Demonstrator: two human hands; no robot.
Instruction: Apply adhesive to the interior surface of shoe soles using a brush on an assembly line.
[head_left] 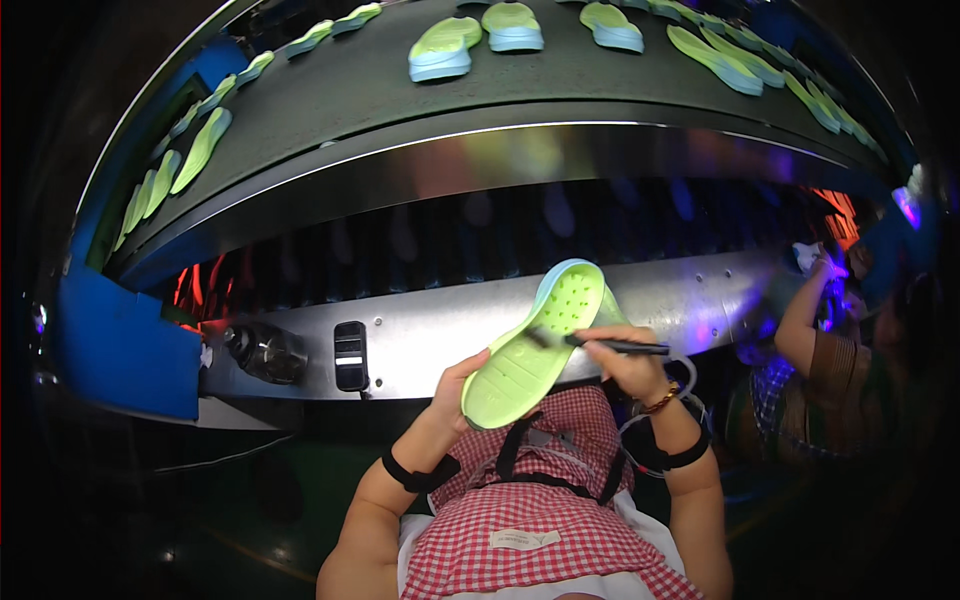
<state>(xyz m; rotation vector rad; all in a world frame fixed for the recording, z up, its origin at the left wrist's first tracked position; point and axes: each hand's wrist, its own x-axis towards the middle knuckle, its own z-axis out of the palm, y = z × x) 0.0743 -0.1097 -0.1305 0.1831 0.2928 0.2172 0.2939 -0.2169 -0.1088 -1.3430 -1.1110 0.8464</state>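
A shoe sole, lime green with a light blue rim, is tilted up in front of me, its inner face with small holes at the far end. My left hand grips it by the left edge, near its closer end. In my right hand is a brush with a black handle, held between thumb and fingers. Its bristles meet the middle of the sole, slightly blurred. Behind the sole's right side, another pale green edge shows; what it belongs to is mostly hidden.
Beyond a metal ledge, a dark conveyor belt carries several green and blue soles. A dark bottle and a black rectangular object sit on the ledge. At right is another person's arm; at left, a blue panel.
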